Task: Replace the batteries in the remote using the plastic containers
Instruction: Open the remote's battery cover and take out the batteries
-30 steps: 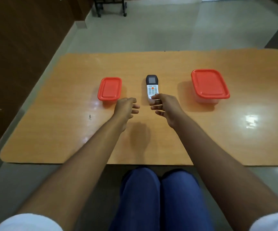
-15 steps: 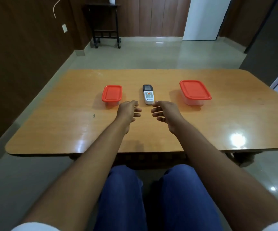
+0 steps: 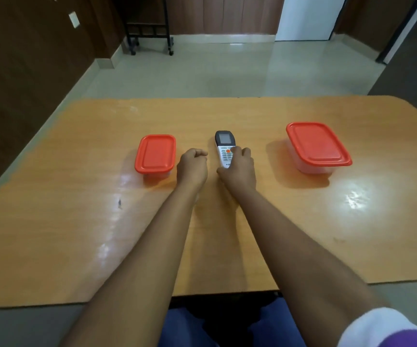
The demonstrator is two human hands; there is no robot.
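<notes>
A white remote (image 3: pixel 223 149) with a dark screen end lies face up in the middle of the wooden table (image 3: pixel 77 221). My right hand (image 3: pixel 238 169) lies over its near end, fingers wrapped around its right side and thumb at the near left edge. Just left of the remote, my left hand (image 3: pixel 193 166) is curled into a loose fist holding nothing. A small clear container with a red lid (image 3: pixel 155 154) stands left of that hand. A larger red-lidded container (image 3: pixel 317 146) stands to the right. Both lids are on.
A black metal stand on wheels (image 3: pixel 150 33) stands on the tiled floor beyond the table, by the dark wooden wall. A white door (image 3: pixel 305 18) is at the back right. My knees in blue trousers show below the table's near edge.
My right hand has moved forward onto the remote and closed around its near end. My left hand has curled shut beside it. The camera has shifted closer.
</notes>
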